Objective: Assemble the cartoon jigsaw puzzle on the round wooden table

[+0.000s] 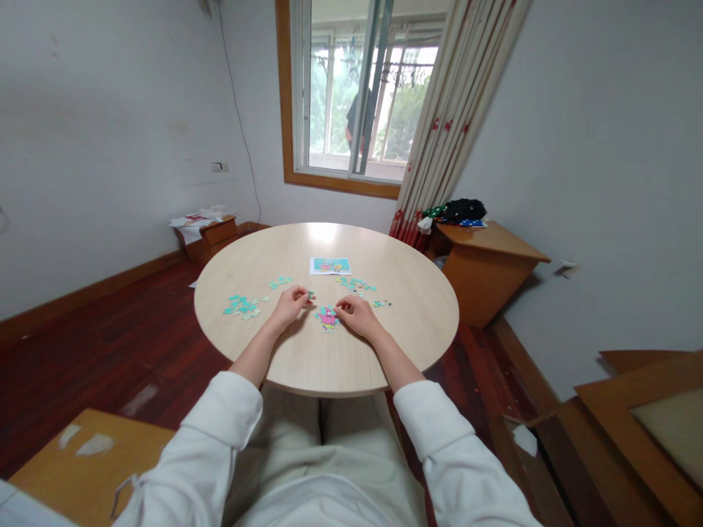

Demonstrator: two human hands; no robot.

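Between the thumb and forefinger of my left hand (290, 305) is a small greenish puzzle piece (310, 295), held just above the table. A partly joined jigsaw puzzle (328, 319), with a pink figure on turquoise, lies flat in front of me. My right hand (356, 315) is at its upper right edge, fingertips pinched together and touching it. Whether a loose piece sits between those fingertips is too small to tell. Loose puzzle pieces (242, 306) are scattered to the left, and more pieces (356, 285) lie beyond my right hand. A printed picture sheet (329, 266) rests behind the puzzle.
Everything lies on a round pale wooden table (324, 366). At the back right stands a wooden cabinet (483, 271) with dark cloth (464, 211) on top. A low drawer unit (220, 231) holds papers at the back left. Behind the window (351, 95) stands a person.
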